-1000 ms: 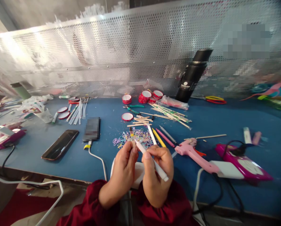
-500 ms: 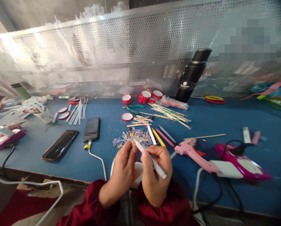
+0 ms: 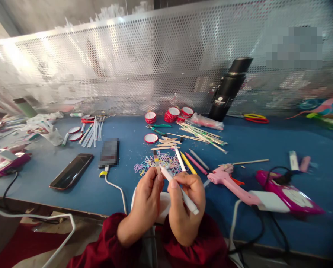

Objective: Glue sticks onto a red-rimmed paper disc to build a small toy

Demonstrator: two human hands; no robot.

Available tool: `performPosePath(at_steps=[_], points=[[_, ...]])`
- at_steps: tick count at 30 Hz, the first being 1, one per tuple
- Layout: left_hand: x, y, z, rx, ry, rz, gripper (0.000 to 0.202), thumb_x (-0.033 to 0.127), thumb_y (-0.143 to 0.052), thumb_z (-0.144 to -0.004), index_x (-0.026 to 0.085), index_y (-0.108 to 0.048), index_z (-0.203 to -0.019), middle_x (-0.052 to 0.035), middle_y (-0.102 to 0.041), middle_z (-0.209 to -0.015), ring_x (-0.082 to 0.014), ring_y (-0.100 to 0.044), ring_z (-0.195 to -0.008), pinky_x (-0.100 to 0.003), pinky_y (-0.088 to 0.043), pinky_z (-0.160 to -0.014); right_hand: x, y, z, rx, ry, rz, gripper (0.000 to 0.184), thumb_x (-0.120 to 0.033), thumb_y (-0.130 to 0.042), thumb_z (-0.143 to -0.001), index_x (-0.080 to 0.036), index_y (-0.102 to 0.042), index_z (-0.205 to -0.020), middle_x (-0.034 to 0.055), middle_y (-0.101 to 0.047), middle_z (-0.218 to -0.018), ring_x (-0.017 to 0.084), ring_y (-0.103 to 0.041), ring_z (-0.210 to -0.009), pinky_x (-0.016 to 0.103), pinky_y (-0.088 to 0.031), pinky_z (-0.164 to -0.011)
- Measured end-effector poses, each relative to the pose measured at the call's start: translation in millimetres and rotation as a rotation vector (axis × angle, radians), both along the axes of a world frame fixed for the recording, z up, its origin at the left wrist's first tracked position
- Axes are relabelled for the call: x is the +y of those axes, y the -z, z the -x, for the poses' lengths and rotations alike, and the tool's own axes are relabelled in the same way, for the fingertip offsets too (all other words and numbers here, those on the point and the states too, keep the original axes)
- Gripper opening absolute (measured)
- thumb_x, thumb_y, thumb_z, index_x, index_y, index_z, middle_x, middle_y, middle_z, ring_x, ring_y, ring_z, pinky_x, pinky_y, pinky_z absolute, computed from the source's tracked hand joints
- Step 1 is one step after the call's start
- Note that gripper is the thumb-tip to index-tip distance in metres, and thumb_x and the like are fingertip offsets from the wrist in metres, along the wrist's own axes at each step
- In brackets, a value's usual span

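Note:
My left hand (image 3: 146,197) pinches a short wooden craft stick (image 3: 156,158), which stands upright with a dark brown end and a yellow band below it. In my right hand (image 3: 187,208) is a white marker pen (image 3: 190,203), slanted so that its tip meets or nearly meets the stick just above my left fingertips. Exact contact is too small to tell. Behind the fingertips lies a heap of pastel rubber bands (image 3: 146,163). Beyond my right hand lie a white pen (image 3: 179,158), a yellow pen (image 3: 188,163) and a pink pen (image 3: 196,163).
A pink glue gun (image 3: 233,186) lies at right beside a magenta box (image 3: 291,191) with cables. Craft sticks (image 3: 169,142), green-handled pliers (image 3: 159,129) and red-rimmed discs (image 3: 151,138) lie farther back. A phone (image 3: 71,171) is at left; a black bottle (image 3: 229,91) stands by the perforated screen (image 3: 138,59).
The marker pen and my right hand have shifted very slightly right and down. The left hand keeps its pinch on the craft stick. The camera view has moved a little.

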State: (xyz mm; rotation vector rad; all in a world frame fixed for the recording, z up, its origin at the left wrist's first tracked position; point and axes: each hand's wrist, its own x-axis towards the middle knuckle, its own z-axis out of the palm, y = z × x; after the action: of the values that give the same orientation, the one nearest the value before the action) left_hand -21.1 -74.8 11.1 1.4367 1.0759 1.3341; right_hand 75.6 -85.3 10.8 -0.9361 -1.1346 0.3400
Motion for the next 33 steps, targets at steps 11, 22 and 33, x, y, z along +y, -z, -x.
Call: performPosePath(at_steps=[11, 22, 33], points=[[0.2, 2.3, 1.0, 0.027, -0.025, -0.004, 0.033, 0.046, -0.049, -0.106, 0.022, -0.055, -0.085, 0.0013, -0.054, -0.077, -0.0144, -0.044, -0.070, -0.026, -0.039, -0.066, -0.3, -0.3, 0.0, -0.008, -0.040, 0.005, 0.006, -0.023, -0.060, -0.098, -0.023, -0.060, -0.093, -0.0021, -0.060, -0.085, 0.012, -0.061, -0.076, 0.024, -0.051, -0.069], [0.2, -0.7, 0.4, 0.015, 0.001, -0.001, 0.031, 0.044, -0.048, -0.107, 0.022, -0.056, -0.088, 0.0018, -0.054, -0.079, -0.0143, -0.045, -0.071, -0.026, -0.039, -0.068, 1.4, -1.1, 1.3, -0.020, -0.009, 0.003, 0.005, -0.023, -0.061, -0.097, -0.022, -0.061, -0.092, -0.0015, -0.062, -0.084, 0.014, -0.062, -0.076, 0.026, -0.052, -0.070], [0.0, 0.6, 0.7, 0.040, -0.016, -0.010, 0.030, 0.042, -0.048, -0.108, 0.022, -0.055, -0.088, 0.0013, -0.055, -0.080, -0.0147, -0.045, -0.072, -0.027, -0.038, -0.069, 0.6, -0.2, 0.9, -0.011, -0.022, -0.001, 0.005, -0.021, -0.061, -0.098, -0.023, -0.061, -0.093, -0.0016, -0.062, -0.085, 0.013, -0.062, -0.076, 0.025, -0.052, -0.070]])
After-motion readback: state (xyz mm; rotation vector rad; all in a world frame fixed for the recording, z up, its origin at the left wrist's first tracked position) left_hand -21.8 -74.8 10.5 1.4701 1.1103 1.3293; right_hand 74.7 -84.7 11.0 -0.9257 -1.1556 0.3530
